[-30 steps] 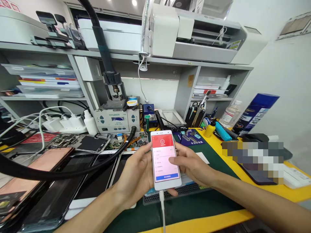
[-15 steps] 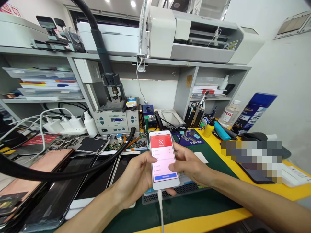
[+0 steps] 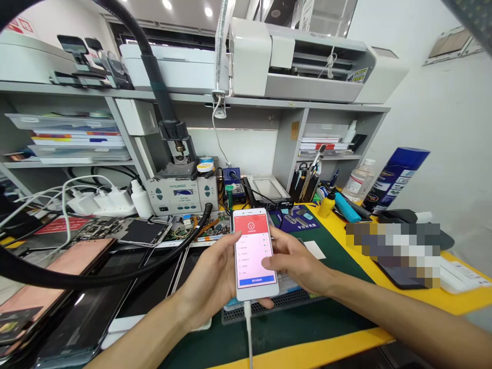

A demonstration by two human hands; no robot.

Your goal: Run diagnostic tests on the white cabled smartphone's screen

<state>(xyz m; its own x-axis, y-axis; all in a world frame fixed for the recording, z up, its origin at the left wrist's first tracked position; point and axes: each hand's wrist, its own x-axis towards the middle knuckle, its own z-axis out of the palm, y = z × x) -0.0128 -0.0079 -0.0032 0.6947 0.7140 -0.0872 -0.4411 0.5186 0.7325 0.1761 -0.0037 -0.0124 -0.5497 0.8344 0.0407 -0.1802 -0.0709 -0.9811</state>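
Between both hands is a white smartphone (image 3: 255,256), tilted up toward me above the green mat (image 3: 319,333). Its lit screen shows a red top with a round face icon, a list on white and a blue bar at the bottom. My left hand (image 3: 217,274) is closed around the left edge, its thumb at the upper left of the screen. My right hand (image 3: 294,259) grips the right edge, thumb over the lower right of the list. A white charging cable (image 3: 248,323) is plugged into the phone's bottom end and runs down toward me.
Phones and glass panels (image 3: 98,297) crowd the left side. A black hose (image 3: 161,264) curves across them to the rework station (image 3: 180,197). Behind are a soldering iron stand (image 3: 234,192) and pen holder (image 3: 305,184). A yellow bottle (image 3: 326,206) and spray can (image 3: 395,179) stand right.
The list on the screen has scrolled to other rows. My left thumb has shifted up along the phone's left edge. Both hands still hold the phone, and the view has turned slightly.
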